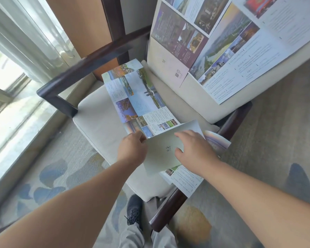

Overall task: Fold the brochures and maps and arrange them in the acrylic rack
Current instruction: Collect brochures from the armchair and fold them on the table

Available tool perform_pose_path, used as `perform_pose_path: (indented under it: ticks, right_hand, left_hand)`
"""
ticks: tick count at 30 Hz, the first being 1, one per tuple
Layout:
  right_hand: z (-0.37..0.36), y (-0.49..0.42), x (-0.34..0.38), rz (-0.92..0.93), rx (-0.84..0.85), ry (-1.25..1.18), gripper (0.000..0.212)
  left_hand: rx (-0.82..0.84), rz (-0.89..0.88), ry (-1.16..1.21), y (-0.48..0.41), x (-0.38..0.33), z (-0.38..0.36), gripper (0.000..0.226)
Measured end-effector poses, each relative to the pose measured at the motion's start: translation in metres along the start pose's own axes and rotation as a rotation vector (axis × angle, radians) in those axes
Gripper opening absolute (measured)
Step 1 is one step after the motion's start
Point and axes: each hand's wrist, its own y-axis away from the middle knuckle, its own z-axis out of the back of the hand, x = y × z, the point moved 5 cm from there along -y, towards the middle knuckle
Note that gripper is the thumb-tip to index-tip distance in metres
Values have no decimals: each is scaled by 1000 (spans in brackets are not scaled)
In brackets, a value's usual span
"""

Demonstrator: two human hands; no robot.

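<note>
Cream seat cushion [97, 111] of a dark wood armchair [64, 104] carries the long brochure [138, 97]. It lies open along the cushion, near end folded over into a pale grey flap. Left hand [132, 149] grips the flap's left edge, fingers curled on it. Right hand [193, 149] lies flat on the flap, fingers straight and spread, hiding part of it. Second brochure [184, 179] sits under the flap and hangs over the cushion's front edge. Backrest cushion [204, 97] holds two unfolded sheets leaning on it: purple brochure [179, 38] and white brochure [249, 56], edges overlapping. Armrest [82, 67] on the left, curtain [25, 33] beyond. Patterned carpet [61, 167] below, one dark shoe [134, 208] by the chair's front rail.
</note>
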Motion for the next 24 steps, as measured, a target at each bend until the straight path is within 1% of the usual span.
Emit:
perform_pose_path:
  ticks: [3, 5, 6, 7, 9, 10, 11, 13, 14, 16, 17, 18, 20, 22, 24]
  right_hand:
    - [19, -5, 18, 86, -116, 95, 67]
    - [30, -9, 32, 129, -133, 203, 71]
    - [35, -11, 39, 149, -129, 245, 66]
    - [39, -12, 47, 169, -112, 269, 54]
    - [50, -10, 65, 170, -65, 235, 16]
    - [53, -7, 73, 164, -37, 187, 11]
    - [56, -4, 82, 167, -28, 151, 18]
    - [61, 3, 101, 192, -57, 120, 21]
    - [65, 8, 112, 216, -84, 112, 21]
    - [72, 16, 135, 267, -137, 88, 19]
    - [76, 21, 146, 287, -156, 73, 17]
    - [80, 25, 156, 304, -172, 46, 14]
    - [88, 36, 174, 329, -192, -9, 10]
    - [93, 48, 190, 360, -214, -56, 14]
    - [99, 63, 204, 430, -221, -76, 19]
  left_hand:
    - [-50, -174, -27, 7, -13, 34, 14]
    - [-65, -314, -67, 14, -21, 59, 10]
    - [-76, -388, -78, 18, -25, 73, 9]
    - [-93, -459, -88, 24, -29, 87, 8]
    - [-150, -542, -95, 36, -35, 117, 10]
    - [-188, -551, -87, 41, -37, 131, 11]
    - [-233, -545, -82, 45, -38, 144, 12]
    - [-330, -449, -91, 53, -37, 167, 20]
    - [-376, -357, -80, 58, -35, 177, 30]
    - [-474, -158, 36, 71, -30, 193, 51]
    - [-494, -65, 123, 79, -27, 199, 58]
    - [-472, 19, 217, 85, -25, 202, 63]
    - [-331, 155, 393, 95, -26, 199, 66]
    - [-198, 190, 528, 106, -35, 192, 55]
    - [-173, 176, 666, 119, -47, 195, 48]
